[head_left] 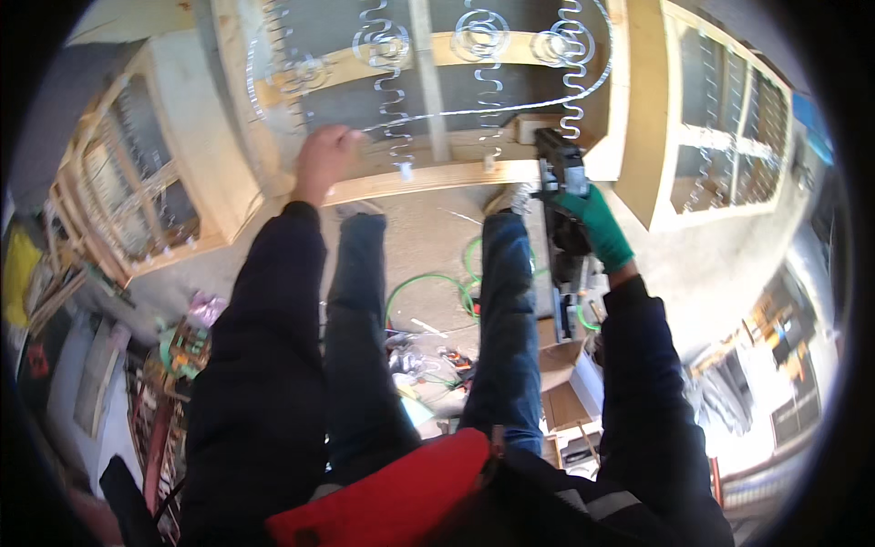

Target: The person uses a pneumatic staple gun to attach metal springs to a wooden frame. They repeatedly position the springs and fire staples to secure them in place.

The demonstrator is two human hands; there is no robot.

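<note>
My left hand (326, 157) is bare and somewhat blurred, with its fingers closed at the left part of a silvery border wire (483, 110). That wire runs across zigzag springs (392, 96) and curves up at the right. They are fixed in a wooden seat frame (437, 179) in front of me. On the right, my right hand (597, 223), in a green glove, grips a black staple gun (563, 205) held upright. The gun's nose is at the frame's front rail, near its right corner; whether it touches cannot be made out.
Another sprung wooden frame (720, 128) stands at the right, and one more (150, 173) at the left. A green hose (428, 278) loops over the floor between my legs. An open cardboard box (570, 397) and scattered scraps lie below.
</note>
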